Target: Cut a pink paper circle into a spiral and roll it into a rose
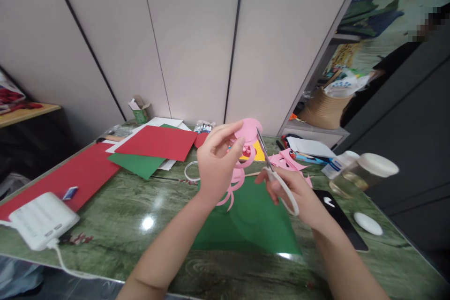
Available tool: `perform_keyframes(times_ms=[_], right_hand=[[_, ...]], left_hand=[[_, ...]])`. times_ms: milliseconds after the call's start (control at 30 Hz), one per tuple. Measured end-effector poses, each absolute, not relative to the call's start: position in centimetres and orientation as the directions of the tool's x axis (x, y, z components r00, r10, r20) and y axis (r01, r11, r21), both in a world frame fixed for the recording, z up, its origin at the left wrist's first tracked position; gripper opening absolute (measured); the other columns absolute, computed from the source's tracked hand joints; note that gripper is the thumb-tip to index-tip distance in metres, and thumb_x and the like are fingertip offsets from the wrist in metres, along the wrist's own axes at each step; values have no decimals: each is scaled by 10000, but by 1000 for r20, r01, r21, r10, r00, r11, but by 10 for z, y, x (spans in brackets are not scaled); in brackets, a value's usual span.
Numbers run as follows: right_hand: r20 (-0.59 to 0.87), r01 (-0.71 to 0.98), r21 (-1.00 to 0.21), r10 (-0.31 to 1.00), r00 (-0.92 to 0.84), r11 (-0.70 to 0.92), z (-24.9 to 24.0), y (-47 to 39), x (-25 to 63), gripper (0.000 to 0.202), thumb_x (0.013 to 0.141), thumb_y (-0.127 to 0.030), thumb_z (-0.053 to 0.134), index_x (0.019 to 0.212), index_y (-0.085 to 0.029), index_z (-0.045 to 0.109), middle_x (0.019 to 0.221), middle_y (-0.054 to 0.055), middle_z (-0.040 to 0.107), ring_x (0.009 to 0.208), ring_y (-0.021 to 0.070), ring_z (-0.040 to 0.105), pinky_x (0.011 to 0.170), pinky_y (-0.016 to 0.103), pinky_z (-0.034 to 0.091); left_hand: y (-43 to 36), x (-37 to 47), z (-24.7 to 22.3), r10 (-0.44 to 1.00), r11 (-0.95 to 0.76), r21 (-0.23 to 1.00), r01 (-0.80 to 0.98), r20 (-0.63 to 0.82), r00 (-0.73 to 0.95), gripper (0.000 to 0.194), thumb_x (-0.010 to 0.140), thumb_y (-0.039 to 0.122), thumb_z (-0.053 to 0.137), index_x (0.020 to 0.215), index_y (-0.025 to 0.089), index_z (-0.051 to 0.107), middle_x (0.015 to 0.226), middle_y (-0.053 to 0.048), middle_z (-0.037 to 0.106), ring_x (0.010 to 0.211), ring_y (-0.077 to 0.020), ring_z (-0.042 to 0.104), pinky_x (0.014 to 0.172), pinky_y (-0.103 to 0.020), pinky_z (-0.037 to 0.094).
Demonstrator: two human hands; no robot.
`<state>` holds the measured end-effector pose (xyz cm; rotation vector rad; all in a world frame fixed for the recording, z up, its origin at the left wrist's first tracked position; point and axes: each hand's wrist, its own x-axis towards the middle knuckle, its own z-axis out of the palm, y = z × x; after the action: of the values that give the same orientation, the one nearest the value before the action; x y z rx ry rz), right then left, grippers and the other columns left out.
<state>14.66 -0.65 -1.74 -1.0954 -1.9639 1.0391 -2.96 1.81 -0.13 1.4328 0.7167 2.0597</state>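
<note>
My left hand (217, 161) pinches a round piece of pink paper (249, 130) between thumb and fingers, above the table. In my right hand (286, 183) is a pair of scissors (281, 185) with white handles, its blades at the right edge of the pink paper. Below the round piece hang curled pink paper strips (237, 178); whether they are still joined to it I cannot tell. Under both hands lies a green sheet of paper (246, 225). Pink paper scraps (288, 161) lie just beyond my right hand.
Red sheets (158, 143) and a green sheet (140, 164) are stacked at the left. A white charger-like block (44, 220) with a cable sits at the front left. A lidded jar (362, 176), a dark tablet-like slab (341, 220) and a white oval object (368, 223) stand or lie at right.
</note>
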Motion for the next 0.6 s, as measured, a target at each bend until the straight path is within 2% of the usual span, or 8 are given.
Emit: perform_keyframes(times_ms=[400,600], right_hand=[[206,333,-867,875,-438,370,-17,-10,146,556,816,-674,424,904,-153,596,571,-26,431,520,125,390,486,251,305],[179,335,-876,878,-443,348,-16,-10,147,608,785,-719,421,902,-152,605,558,-28,425,515,126,398,476,246,314]], left_hand=[[15,-29,-1,691,-722,675,-154,689,-218,247,769,100,618,969,217,702,957,-43,657,899,-118,620,794,-239,527],[15,-30,0,692,-720,681,-138,686,-224,235,777,92,602,941,223,707,948,-40,664,910,-125,626,801,-251,529]])
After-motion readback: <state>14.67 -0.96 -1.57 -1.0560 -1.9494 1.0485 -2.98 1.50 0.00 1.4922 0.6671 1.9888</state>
